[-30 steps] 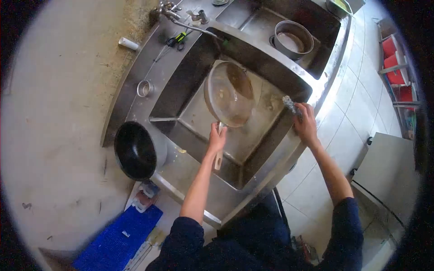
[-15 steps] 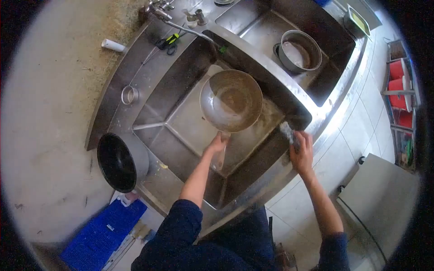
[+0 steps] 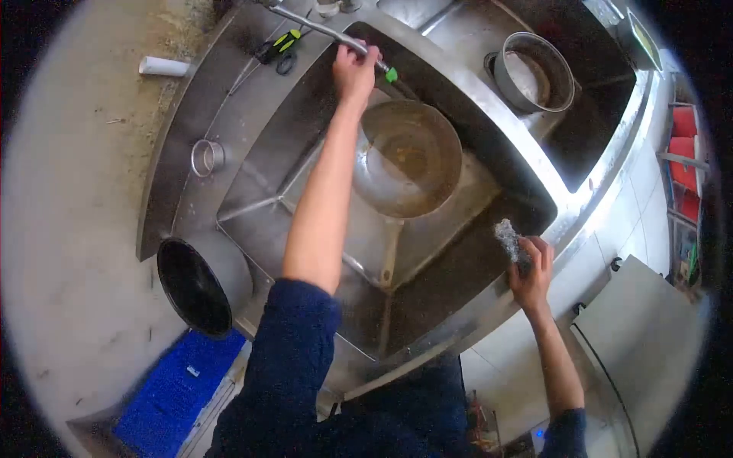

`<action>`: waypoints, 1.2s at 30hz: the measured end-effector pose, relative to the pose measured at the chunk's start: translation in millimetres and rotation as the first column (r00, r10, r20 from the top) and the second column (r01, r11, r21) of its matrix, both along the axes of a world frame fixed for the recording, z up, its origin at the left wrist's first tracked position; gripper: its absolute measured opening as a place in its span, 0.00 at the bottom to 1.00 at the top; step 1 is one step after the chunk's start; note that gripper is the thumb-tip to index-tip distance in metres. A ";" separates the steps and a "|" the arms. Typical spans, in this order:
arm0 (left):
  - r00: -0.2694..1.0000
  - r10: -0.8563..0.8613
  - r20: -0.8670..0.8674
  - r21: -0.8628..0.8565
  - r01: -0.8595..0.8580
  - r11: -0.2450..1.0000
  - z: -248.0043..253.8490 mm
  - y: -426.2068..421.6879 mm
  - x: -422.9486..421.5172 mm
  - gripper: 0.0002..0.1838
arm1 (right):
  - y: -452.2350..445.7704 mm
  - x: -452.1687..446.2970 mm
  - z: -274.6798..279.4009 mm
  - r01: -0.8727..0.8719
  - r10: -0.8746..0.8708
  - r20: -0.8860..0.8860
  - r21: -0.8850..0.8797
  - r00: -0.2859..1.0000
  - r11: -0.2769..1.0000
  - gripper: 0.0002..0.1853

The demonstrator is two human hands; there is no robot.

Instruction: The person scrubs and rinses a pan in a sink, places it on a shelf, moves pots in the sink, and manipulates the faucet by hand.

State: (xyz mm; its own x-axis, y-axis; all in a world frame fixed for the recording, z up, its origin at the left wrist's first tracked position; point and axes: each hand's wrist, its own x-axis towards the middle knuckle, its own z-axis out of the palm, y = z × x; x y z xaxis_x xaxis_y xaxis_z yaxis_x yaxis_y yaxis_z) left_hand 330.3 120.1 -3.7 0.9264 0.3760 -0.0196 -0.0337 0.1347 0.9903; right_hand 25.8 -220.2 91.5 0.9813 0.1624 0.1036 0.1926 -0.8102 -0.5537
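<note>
My left hand (image 3: 356,72) reaches to the far side of the near sink basin, its fingers closed around the metal faucet spout (image 3: 317,27) close to the green tip. Below that hand, a wide metal frying pan (image 3: 412,164) rests in the basin, its handle pointing toward me; the inside shows brownish marks and a wet-looking shine. Over the basin's right edge, my right hand (image 3: 532,275) grips a silvery, crumpled scouring pad (image 3: 506,238), apart from the pan.
A deep pot (image 3: 534,72) sits in the second basin. On the left ledge are a metal ring-shaped cup (image 3: 207,158), green-black scissors (image 3: 281,47) and a large dark pot (image 3: 195,286) lying tilted. A green-filled container (image 3: 641,42) stands at the far right corner.
My left hand has let go of the pan's handle and moved up to the faucet spout. The pan lies in the basin. My right hand keeps the scouring pad. The view has shifted slightly.
</note>
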 end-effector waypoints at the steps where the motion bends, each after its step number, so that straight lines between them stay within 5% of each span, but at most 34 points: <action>1: 0.997 -0.074 -0.019 0.081 0.075 0.994 -4.0 11.4 -6.7 0.15 | 5.7 1.9 1.3 -0.020 0.020 -0.003 -0.063 1.000 0.998 0.29; 4: 0.987 -0.142 -0.076 0.224 0.155 0.962 -10.9 50.1 -26.7 0.15 | 54.0 13.6 7.3 -0.019 0.010 -0.041 -0.215 0.999 0.976 0.28; 6: 0.969 -0.229 -0.092 0.349 0.247 0.904 -10.8 70.4 -36.2 0.15 | 88.9 28.3 -0.7 -0.143 0.062 -0.342 -0.219 0.938 0.965 0.25; 13: 0.916 -0.354 -0.190 0.287 0.397 0.872 -5.8 64.8 -44.1 0.16 | 125.5 72.1 -125.4 -0.518 0.237 -0.625 -0.315 0.743 0.795 0.20; 16: 0.937 -0.306 -0.170 0.292 0.344 0.892 -13.7 61.6 -42.4 0.15 | 132.3 74.3 -128.2 -0.463 0.190 -0.611 -0.327 0.768 0.824 0.21; 21: 0.983 -0.180 -0.040 0.540 0.173 0.824 -43.6 69.0 -27.4 0.10 | 131.6 45.6 -144.4 -0.496 0.267 -0.684 -0.161 0.679 0.853 0.20; 23: 0.983 -0.160 -0.086 0.579 0.180 0.795 -47.5 69.7 -23.5 0.10 | 131.3 36.3 -155.4 -0.496 0.233 -0.737 -0.157 0.634 0.854 0.20; 24: 0.982 -0.139 -0.131 0.616 0.190 0.765 -52.4 68.8 -22.4 0.10 | 131.7 34.7 -154.7 -0.568 0.351 -0.686 -0.110 0.637 0.816 0.21; 26: 0.984 -0.156 -0.087 0.564 0.177 0.807 -60.3 63.5 -13.4 0.10 | 131.1 35.0 -154.5 -0.630 0.456 -0.626 -0.073 0.632 0.773 0.23; 28: 0.984 -0.172 -0.039 0.509 0.168 0.844 -67.1 53.6 -2.3 0.11 | 148.6 47.8 -134.8 -0.593 0.314 -0.789 -0.078 0.528 0.801 0.25; 36: 0.980 -0.166 -0.108 0.398 0.195 0.896 -46.9 12.6 12.4 0.15 | 141.7 37.5 -145.2 -0.634 0.416 -0.635 -0.154 0.651 0.758 0.24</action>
